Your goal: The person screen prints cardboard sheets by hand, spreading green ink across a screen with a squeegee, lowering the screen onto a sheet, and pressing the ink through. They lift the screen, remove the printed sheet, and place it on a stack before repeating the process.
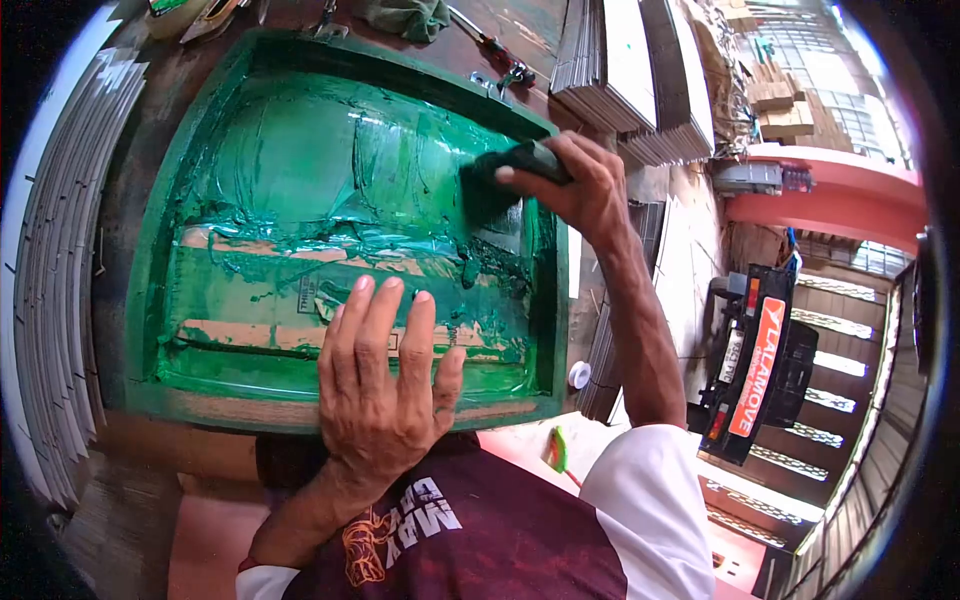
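A green-framed printing screen [150, 300] lies flat in front of me, its mesh smeared with wet green ink. My left hand [385, 385] rests flat on the near edge of the frame, fingers spread over the mesh. My right hand [585, 185] grips a dark squeegee [500, 180] coated in green ink, its blade pressed on the mesh at the far right of the screen. Brown strips and a printed label show through the ink in the lower half.
Stacks of flat sheets [620, 70] stand beyond the screen at the right, and more stacked sheets [55, 300] line the left. Clamps and a rag [405, 15] lie at the far edge. A small tape roll [579, 375] sits at the right.
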A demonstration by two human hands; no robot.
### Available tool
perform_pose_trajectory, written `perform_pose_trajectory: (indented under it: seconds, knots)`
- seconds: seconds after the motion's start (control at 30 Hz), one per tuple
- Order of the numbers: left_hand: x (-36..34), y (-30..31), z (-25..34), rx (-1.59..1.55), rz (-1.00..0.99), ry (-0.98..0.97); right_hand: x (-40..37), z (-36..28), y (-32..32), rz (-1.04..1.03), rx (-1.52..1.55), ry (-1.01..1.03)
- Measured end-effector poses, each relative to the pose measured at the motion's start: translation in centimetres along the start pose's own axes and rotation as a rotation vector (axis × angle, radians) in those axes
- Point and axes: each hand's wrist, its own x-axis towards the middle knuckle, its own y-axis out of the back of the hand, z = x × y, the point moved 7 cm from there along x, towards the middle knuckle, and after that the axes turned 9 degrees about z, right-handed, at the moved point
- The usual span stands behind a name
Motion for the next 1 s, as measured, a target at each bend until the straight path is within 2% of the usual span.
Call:
perform_pose_trajectory:
  seconds: [0.33, 0.43, 0.47, 0.53, 0.57, 0.6, 0.67, 0.77, 0.8, 0.87, 1.0]
  knots:
    - [-0.1, 0.1, 0.2, -0.018, 0.006, -0.034, -3.5, -4.6, 1.3, -0.045, -0.019, -0.027]
    - [-0.1, 0.5, 0.3, -0.042, 0.042, -0.041, -3.2, -4.9, 1.9, -0.152, 0.034, -0.121]
    - [-0.1, 0.6, 0.3, -0.06, 0.047, -0.039, -2.2, -4.5, 2.3, -0.142, 0.037, -0.097]
    - [-0.1, 0.8, 0.4, -0.026, 0.125, -0.053, 0.2, -2.9, 1.1, -0.249, 0.197, -0.399]
    - [-0.2, 0.6, 0.4, -0.055, 0.127, -0.062, 1.6, -3.4, 0.9, -0.214, 0.351, -0.58]
    - [-0.4, 0.5, 0.5, -0.083, 0.123, -0.067, 3.6, -3.7, 0.1, -0.146, 0.279, -0.498]
    - [-0.6, 0.8, 0.4, -0.069, 0.169, -0.06, 6.9, -6.6, -2.7, -0.136, 0.282, -0.437]
    - [-0.5, 0.8, 0.4, -0.09, 0.189, -0.081, 10.7, -10.4, -7.5, -0.171, 0.042, -0.237]
    - [-0.5, 0.9, 0.3, -0.084, 0.203, -0.073, 11.3, -12.5, -8.0, -0.055, -0.037, -0.075]
    - [-0.5, 0.9, 0.4, -0.1, 0.189, -0.089, 11.1, -14.1, -10.4, 0.045, -0.125, 0.137]
    - [-1.0, 0.4, 0.3, -0.146, 0.187, -0.064, 7.0, -18.6, -10.2, 0.168, -0.163, 0.342]
